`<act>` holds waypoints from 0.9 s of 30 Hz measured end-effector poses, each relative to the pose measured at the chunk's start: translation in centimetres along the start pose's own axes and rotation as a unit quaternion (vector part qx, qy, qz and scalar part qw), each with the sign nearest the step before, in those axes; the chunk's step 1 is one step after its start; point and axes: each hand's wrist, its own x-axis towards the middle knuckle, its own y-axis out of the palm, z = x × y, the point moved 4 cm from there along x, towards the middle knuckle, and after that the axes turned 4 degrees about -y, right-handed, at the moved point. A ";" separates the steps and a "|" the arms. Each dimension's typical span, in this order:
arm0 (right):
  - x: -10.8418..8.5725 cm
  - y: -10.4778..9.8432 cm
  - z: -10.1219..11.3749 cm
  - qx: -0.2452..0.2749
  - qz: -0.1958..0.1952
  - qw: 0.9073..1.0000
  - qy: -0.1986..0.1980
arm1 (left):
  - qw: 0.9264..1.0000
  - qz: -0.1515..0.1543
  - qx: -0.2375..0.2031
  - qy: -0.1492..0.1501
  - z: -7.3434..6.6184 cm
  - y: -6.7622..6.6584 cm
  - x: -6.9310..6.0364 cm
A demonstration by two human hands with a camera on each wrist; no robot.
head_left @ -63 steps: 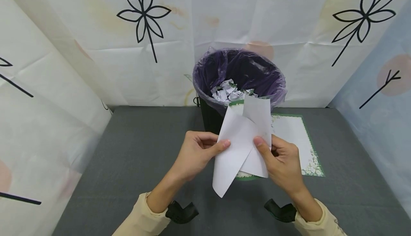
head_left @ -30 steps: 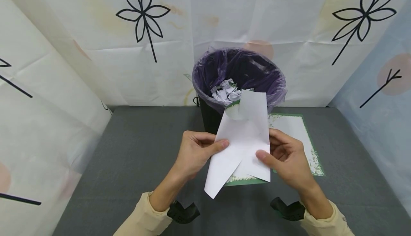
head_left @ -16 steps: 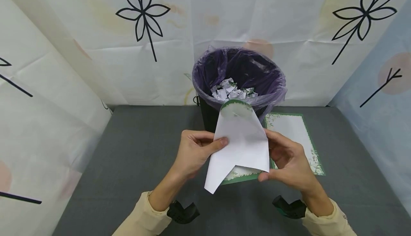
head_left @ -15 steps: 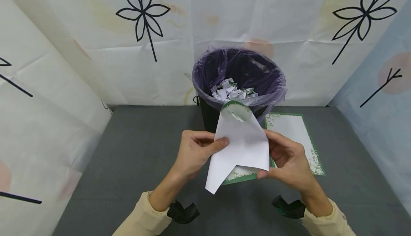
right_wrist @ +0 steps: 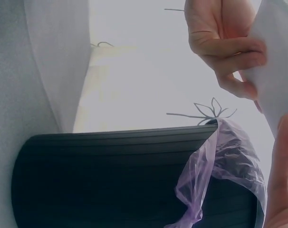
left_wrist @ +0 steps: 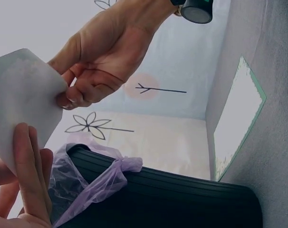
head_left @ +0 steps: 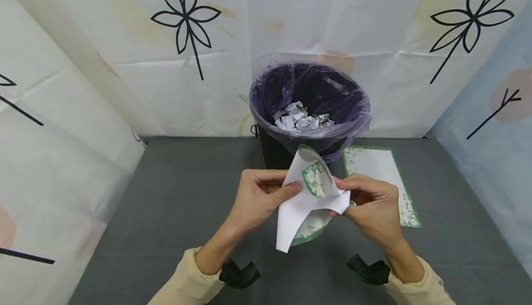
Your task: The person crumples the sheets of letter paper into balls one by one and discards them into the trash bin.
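A folded white paper with a green floral border is held between both hands in front of the bin, its top edge curling over. My left hand pinches its left side, thumb on the near face and fingers behind. At the right side my right hand grips a bunched corner between thumb and fingers. In the left wrist view the paper hangs between the two hands; the right wrist view catches only part of the paper.
Behind the paper stands a black bin lined with a purple bag, with crumpled papers inside. A flat bordered sheet lies on the grey table to the bin's right. Patterned cloth walls surround the table.
The paper's top has come down and curled forward, showing a floral corner. Its right side is now creased and bunched in my right hand, whose thumb has moved up and inward.
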 end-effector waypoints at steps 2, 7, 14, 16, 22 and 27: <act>0.0 0.0 -0.1 0.002 -0.011 1.000 -0.004 | 1.000 0.007 -0.003 0.002 0.0 0.2 0.0; -0.1 0.0 -0.3 0.023 -0.031 0.999 -0.009 | 0.999 0.029 -0.013 -0.003 -0.2 0.3 0.1; -0.2 -0.4 -0.4 0.005 -0.090 0.996 0.004 | 0.979 0.186 -0.074 0.028 -0.9 0.1 -0.2; -0.2 -0.5 -0.4 0.007 -0.095 0.995 0.009 | 0.969 0.230 -0.072 0.046 -1.1 -0.1 -0.2; -0.1 -0.3 -0.3 0.018 -0.078 0.997 0.013 | 0.967 0.237 -0.045 0.084 -1.1 -0.1 -0.2; 0.1 0.0 -0.1 0.021 -0.068 0.997 0.003 | 0.973 0.186 0.002 0.136 -1.1 0.4 -0.2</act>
